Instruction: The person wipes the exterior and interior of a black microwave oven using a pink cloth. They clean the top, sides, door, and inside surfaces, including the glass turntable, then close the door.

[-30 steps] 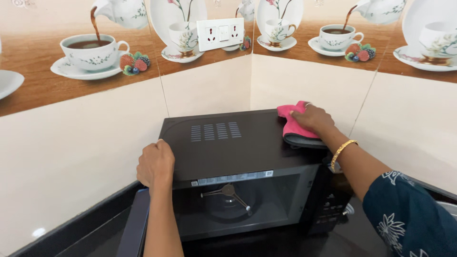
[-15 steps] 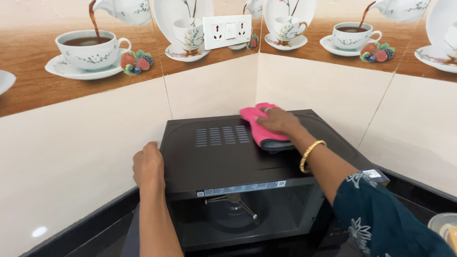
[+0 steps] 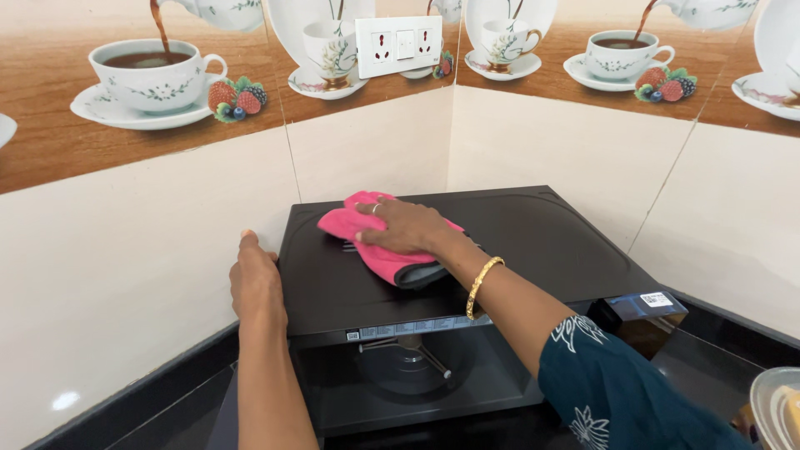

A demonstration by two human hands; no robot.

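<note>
Cream tiles line the kitchen corner in front of you, topped by a band of printed tiles [image 3: 150, 75] showing teacups, saucers and berries on a wood-brown ground, with a white socket plate [image 3: 398, 46] fixed across the corner seam. Below it a black microwave oven [image 3: 533, 250] sits on a dark countertop [image 3: 158, 408], pushed into the corner, its door hanging open so you can see the bare turntable hub [image 3: 408, 346] inside the cavity. Your right hand [image 3: 404, 227] lies flat, palm down, on a folded pink cloth [image 3: 375, 246] with a grey underside, fingers spread and pressing rather than curled around it; the cloth rests on the oven's top panel, toward the back left part, just right of the left edge. A gold bangle [image 3: 481, 283] circles that wrist, and a dark teal sleeve [image 3: 617, 383] with a white flower print covers the upper forearm. Your left hand [image 3: 257, 279] is open, holding nothing, its palm and fingers laid against the oven's left top edge and side, close beside the wall tile. At the lower right edge of the view, a pale plate [image 3: 771, 408] just shows, well apart from both hands.
</note>
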